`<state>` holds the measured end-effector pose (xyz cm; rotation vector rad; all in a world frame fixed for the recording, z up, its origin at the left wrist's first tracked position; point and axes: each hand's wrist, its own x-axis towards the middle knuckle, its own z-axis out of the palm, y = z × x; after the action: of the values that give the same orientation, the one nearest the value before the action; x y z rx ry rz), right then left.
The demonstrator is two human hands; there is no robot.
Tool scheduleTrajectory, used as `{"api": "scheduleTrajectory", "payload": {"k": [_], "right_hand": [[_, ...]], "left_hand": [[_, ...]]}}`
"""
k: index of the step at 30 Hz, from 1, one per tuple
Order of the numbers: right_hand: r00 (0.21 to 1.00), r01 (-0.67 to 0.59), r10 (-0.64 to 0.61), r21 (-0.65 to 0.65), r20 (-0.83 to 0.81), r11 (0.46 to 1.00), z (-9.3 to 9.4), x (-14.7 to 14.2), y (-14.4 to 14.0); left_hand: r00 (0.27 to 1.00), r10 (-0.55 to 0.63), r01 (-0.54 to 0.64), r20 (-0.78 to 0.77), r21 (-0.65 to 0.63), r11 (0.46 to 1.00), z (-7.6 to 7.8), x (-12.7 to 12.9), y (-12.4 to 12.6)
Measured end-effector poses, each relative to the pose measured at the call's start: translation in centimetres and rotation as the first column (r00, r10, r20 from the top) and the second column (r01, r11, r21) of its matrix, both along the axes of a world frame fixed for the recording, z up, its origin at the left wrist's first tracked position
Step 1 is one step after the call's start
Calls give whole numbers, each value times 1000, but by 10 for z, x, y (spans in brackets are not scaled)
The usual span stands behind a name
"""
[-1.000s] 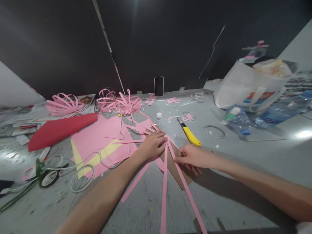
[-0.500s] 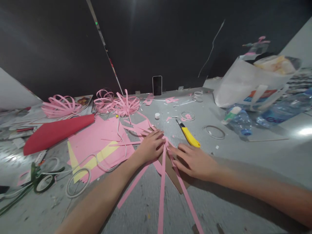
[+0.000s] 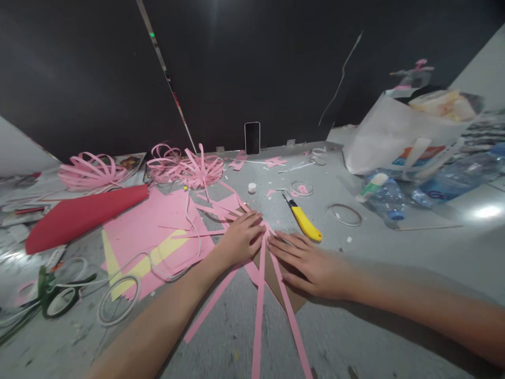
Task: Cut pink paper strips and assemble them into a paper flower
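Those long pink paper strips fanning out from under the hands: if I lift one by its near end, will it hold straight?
Probably not. The pink paper strips look thin and narrow, so likely floppy and very light. Both the left hand and the right hand press them flat, hinting they shift easily.

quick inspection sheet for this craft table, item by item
surface: grey table, scuffed, scraps scattered.
job's things: pink paper strips fan out over a brown card.
clutter: yellow utility knife, red paper roll, pink sheets, looped pink paper shapes, tape rings, scissors, water bottles, white bag.
hands: left hand and right hand flat, pressing where the strips meet.
cables: white cable across the pink sheets.
surroundings: dark wall, phone leaning against it.
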<state>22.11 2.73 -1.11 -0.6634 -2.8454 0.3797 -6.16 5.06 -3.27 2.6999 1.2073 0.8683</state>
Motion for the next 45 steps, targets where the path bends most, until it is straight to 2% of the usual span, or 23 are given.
{"api": "scheduleTrajectory", "payload": {"k": [11, 17, 24, 30, 36, 45], "right_hand": [[991, -120, 120, 13, -52, 993, 7, 10, -1], [973, -229, 229, -28, -13, 973, 11, 9, -2], [964, -243, 239, -24, -115, 970, 11, 8, -1], [949, -277, 282, 52, -138, 959, 9, 9, 2], [952, -264, 277, 110, -127, 958, 6, 10, 2], [949, -230, 250, 118, -193, 966, 0, 12, 2]], "left_hand": [[1000, 4, -4, 1, 0, 1000, 2, 1, 0], [1000, 3, -3, 0, 10, 1000, 1, 1, 0], [1000, -6, 6, 9, 18, 1000, 2, 1, 1], [999, -21, 20, 30, 34, 999, 3, 2, 1], [999, -17, 16, 32, 38, 999, 3, 2, 1], [999, -14, 14, 37, 16, 1000, 3, 2, 1]]}}
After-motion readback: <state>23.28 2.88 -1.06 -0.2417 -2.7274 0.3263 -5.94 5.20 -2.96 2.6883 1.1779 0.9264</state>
